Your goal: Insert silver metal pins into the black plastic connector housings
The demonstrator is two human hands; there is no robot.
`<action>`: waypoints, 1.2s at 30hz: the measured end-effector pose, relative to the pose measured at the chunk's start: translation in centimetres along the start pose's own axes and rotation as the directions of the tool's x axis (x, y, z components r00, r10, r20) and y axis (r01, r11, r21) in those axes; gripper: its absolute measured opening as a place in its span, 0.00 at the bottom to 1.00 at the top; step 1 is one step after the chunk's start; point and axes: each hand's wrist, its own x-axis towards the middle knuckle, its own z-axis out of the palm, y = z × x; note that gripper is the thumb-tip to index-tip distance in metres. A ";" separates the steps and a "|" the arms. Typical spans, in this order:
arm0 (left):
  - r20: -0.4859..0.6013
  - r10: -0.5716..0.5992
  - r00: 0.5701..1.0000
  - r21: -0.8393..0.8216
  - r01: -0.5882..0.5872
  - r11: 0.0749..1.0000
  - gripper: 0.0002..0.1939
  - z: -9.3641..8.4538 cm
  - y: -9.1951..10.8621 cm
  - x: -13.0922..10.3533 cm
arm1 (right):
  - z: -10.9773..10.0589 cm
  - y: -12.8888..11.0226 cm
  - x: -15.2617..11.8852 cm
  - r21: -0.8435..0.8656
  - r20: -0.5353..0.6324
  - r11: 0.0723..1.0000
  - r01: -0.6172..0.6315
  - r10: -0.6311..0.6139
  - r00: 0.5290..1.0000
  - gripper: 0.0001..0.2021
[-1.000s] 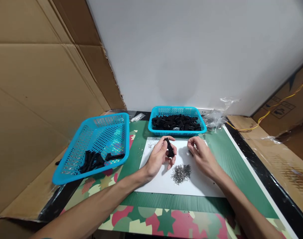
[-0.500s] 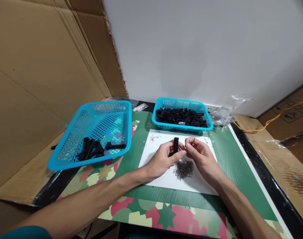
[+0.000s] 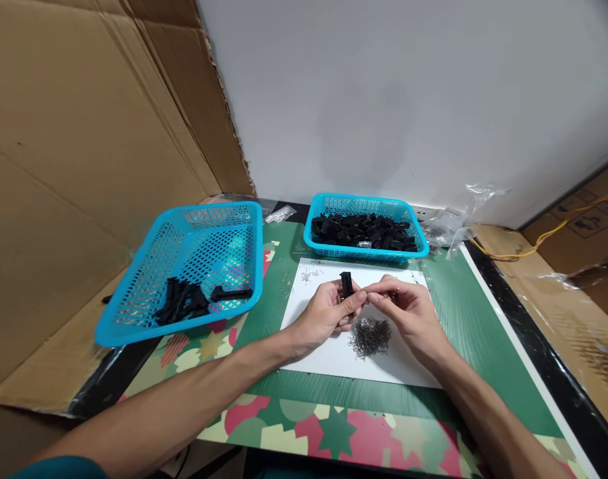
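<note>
My left hand (image 3: 328,309) is closed around a black plastic part (image 3: 346,284), whose squared upper end sticks up above the fingers. Close against it, my right hand (image 3: 404,309) pinches with thumb and forefinger at the side of the left thumb. Whatever lies in that pinch is too small or hidden to name. Under the hands a pile of small metal wire pieces (image 3: 370,338) rests on a white sheet (image 3: 314,359). A few loose wire pieces (image 3: 306,276) lie at the sheet's far left corner.
At the left, a large blue basket (image 3: 259,266) holds several black parts (image 3: 184,299). A smaller blue basket (image 3: 366,254) full of black pieces (image 3: 364,231) stands behind the sheet. Plastic bags (image 3: 448,226) lie at the back right. Cardboard (image 3: 109,120) walls the left side.
My right hand has moved left, and its fingertips now meet my left thumb. The black part has tilted slightly left and sits a little lower in my left hand.
</note>
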 end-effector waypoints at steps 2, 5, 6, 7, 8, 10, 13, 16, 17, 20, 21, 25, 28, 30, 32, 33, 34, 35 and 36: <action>0.018 -0.014 1.000 -0.014 0.014 1.000 0.24 -0.2 -0.2 0.0 | 0.0 0.1 0.0 -0.002 -0.015 1.000 0.002 -0.002 1.000 0.09; 0.025 -0.036 0.999 -0.035 0.037 0.999 0.23 -0.2 -0.2 0.0 | 0.1 0.0 0.0 0.006 -0.043 1.000 -0.017 0.017 0.999 0.09; 0.023 -0.047 0.999 -0.049 0.048 0.998 0.23 -0.2 -0.1 0.0 | 0.1 -0.1 0.0 0.008 -0.062 1.000 -0.021 0.022 0.998 0.10; 0.025 -0.057 0.998 -0.072 0.059 0.996 0.23 -0.2 0.0 0.0 | 0.1 -0.2 0.0 0.008 -0.084 1.000 -0.024 0.024 0.996 0.10; 0.033 -0.066 0.997 -0.097 0.068 0.993 0.23 -0.1 0.2 -0.1 | 0.0 -0.3 0.1 0.005 -0.106 1.000 -0.023 0.024 0.994 0.10; 0.058 -0.070 0.996 -0.134 0.077 0.988 0.24 -0.1 0.5 -0.1 | -0.3 -0.5 0.1 -0.011 -0.152 1.000 -0.014 0.012 0.988 0.10; 0.068 -0.034 0.997 -0.079 0.040 0.996 0.31 0.0 0.9 0.0 | -1.0 -0.7 0.2 -0.063 -0.208 0.998 -0.005 -0.008 0.978 0.10; 0.085 -0.004 0.996 0.046 0.000 0.999 0.32 -0.1 1.2 0.1 | -1.7 -0.8 0.2 -0.099 -0.245 0.995 -0.017 -0.008 0.969 0.11; 0.102 -0.008 0.995 0.085 0.000 0.996 0.32 -0.2 1.2 0.1 | -1.9 -0.8 0.3 -0.101 -0.251 0.994 -0.028 0.002 0.968 0.12; 0.140 -0.053 0.989 0.209 0.023 0.978 0.33 -0.6 1.4 0.1 | -2.3 -0.7 0.4 -0.096 -0.251 0.992 -0.081 0.055 0.966 0.14; 0.136 -0.061 0.989 0.264 0.023 0.964 0.32 -0.8 1.4 0.1 | -2.3 -0.7 0.4 -0.097 -0.246 0.991 -0.097 0.070 0.967 0.14; 0.077 0.067 0.995 0.609 -0.100 0.787 0.32 -1.4 1.6 -0.4 | -2.4 -0.5 0.5 -0.126 -0.208 0.983 -0.131 0.103 0.973 0.15; 0.129 0.179 0.975 0.866 -0.199 0.458 0.35 -1.6 1.8 -0.7 | -2.6 -0.3 0.5 -0.160 -0.157 0.973 -0.169 0.144 0.977 0.16; 0.238 0.204 0.950 0.920 -0.288 0.268 0.36 -1.7 1.8 -0.8 | -2.7 0.0 0.6 -0.175 -0.104 0.965 -0.193 0.177 0.979 0.15; 0.344 0.206 0.916 0.915 -0.377 0.146 0.36 -1.9 1.6 -0.7 | -2.8 0.3 0.7 -0.193 -0.057 0.957 -0.215 0.208 0.977 0.13; 0.377 0.202 0.904 0.910 -0.402 0.099 0.36 -2.0 1.5 -0.6 | -2.9 0.4 0.7 -0.210 -0.042 0.951 -0.228 0.224 0.974 0.13; 0.397 0.200 0.896 0.908 -0.415 0.056 0.36 -2.0 1.3 -0.5 | -2.9 0.4 0.8 -0.233 -0.033 0.942 -0.242 0.241 0.970 0.12; 0.411 0.197 0.890 0.906 -0.422 0.018 0.36 -2.1 1.1 -0.5 | -2.9 0.4 0.8 -0.261 -0.032 0.930 -0.258 0.258 0.966 0.12; 0.421 0.191 0.887 0.904 -0.426 -0.013 0.37 -2.2 0.9 -0.4 | -2.9 0.3 0.8 -0.291 -0.033 0.917 -0.273 0.275 0.961 0.12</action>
